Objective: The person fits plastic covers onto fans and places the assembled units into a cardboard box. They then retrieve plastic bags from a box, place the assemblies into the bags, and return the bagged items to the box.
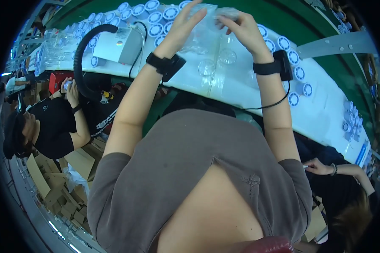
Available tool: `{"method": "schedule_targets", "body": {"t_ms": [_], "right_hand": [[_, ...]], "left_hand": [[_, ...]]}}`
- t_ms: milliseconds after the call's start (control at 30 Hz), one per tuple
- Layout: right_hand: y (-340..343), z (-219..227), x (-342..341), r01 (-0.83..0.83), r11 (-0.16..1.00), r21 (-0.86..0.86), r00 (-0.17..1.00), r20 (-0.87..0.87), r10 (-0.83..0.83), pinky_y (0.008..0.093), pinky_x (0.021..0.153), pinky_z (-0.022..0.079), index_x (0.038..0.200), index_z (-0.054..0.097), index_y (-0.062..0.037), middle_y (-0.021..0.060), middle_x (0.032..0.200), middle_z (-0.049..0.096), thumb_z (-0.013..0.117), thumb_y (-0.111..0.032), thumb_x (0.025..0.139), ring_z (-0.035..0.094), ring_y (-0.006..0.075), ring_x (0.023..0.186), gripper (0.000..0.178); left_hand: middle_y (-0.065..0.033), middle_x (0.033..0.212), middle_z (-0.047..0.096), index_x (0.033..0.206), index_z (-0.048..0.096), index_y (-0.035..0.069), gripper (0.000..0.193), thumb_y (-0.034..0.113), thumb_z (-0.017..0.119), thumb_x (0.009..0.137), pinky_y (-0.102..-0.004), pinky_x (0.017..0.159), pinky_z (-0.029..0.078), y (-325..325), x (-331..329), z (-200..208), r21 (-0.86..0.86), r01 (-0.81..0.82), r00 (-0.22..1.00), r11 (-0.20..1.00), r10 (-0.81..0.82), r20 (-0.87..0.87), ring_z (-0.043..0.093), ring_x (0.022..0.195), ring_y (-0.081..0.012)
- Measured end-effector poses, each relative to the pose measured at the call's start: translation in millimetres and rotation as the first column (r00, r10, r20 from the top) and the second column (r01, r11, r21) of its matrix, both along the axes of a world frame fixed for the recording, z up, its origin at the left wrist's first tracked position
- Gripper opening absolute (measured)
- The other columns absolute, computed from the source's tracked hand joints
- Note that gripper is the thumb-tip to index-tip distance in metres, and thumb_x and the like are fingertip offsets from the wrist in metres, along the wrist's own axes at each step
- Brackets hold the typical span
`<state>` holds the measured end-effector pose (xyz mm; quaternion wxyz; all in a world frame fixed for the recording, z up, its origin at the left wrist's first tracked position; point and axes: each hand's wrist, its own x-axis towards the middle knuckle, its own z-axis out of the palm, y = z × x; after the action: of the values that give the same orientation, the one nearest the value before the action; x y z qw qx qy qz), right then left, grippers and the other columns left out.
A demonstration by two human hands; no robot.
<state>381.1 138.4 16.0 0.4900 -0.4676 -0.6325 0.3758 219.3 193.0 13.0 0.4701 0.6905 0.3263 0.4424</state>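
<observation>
At the far edge of the white worktable [185, 74], my left hand [182, 27] is raised with its fingers stretched out and apart, beside a crumpled clear plastic bag [197, 40]. Opposite it, my right hand [244, 29] has its fingers curled round a clear, shiny plastic piece [227, 13]; its exact shape is blurred. Between my forearms, nearer to me, two round clear plastic pieces like lids or cups [207, 66] rest on the table. White-and-blue cylinders with round slotted ends [155, 17] stand in rows behind my left hand, and more cylinders [299, 73] are right of my right hand.
A white box-shaped machine [121, 45] with a black flexible hose [78, 63] stands to the left. A co-worker [50, 122] holds a small object there, near open cardboard boxes [50, 177]. Another person's hand [318, 166] shows at right. A metal bracket [333, 45] crosses the far right.
</observation>
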Motion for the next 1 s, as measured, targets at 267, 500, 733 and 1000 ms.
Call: {"method": "schedule_targets", "body": {"t_ms": [267,500,733,1000], "right_hand": [[-68,41,33,0.309,0.949,-0.066,0.944,-0.101,-0.314,0.0247,0.055,0.044,0.089,0.059,-0.0064,0.0050,0.073,0.059,0.059,-0.026,0.075,0.056,0.0148,0.066,0.024],[-143,-63,12,0.426,0.856,0.292,0.147,0.911,-0.384,0.0262,0.051,0.043,0.094,0.055,-0.0063,0.0058,0.061,0.054,0.061,-0.031,0.073,0.056,0.0139,0.060,0.033],[-137,-71,14,0.691,0.696,-0.195,0.659,0.565,-0.496,0.0247,0.046,0.036,0.083,0.055,-0.0059,0.0023,0.058,0.048,0.060,-0.021,0.075,0.048,0.0107,0.052,0.018],[-101,-30,-11,0.465,0.811,-0.356,0.599,-0.548,-0.584,0.0194,0.049,0.037,0.082,0.053,-0.0033,0.0000,0.063,0.049,0.051,-0.011,0.082,0.048,0.0090,0.053,0.008]], "left_hand": [[-0.0016,0.089,0.053,0.103,0.050,0.006,0.024,0.013,0.048,0.081,-0.0210,0.064,0.040,7,-14,-45,-0.389,0.351,0.879,0.852,-0.157,0.449,0.049,0.078,-0.0106],[-0.0074,0.088,0.058,0.091,0.055,0.002,0.023,0.020,0.043,0.084,-0.0253,0.076,0.038,-30,-32,-36,-0.314,0.350,0.936,0.883,-0.345,0.071,0.052,0.086,-0.0156],[-0.0089,0.078,0.056,0.077,0.054,0.001,0.044,0.037,0.032,0.086,-0.0259,0.069,0.037,-42,-19,-46,-0.389,0.470,0.848,0.792,-0.528,-0.050,0.053,0.079,-0.0172],[-0.0126,0.055,0.054,0.070,0.054,0.001,0.050,0.045,0.036,0.082,-0.0329,0.050,0.040,-59,37,-6,-0.129,0.150,0.768,0.980,-0.197,-0.609,0.055,0.055,-0.0260]]}}
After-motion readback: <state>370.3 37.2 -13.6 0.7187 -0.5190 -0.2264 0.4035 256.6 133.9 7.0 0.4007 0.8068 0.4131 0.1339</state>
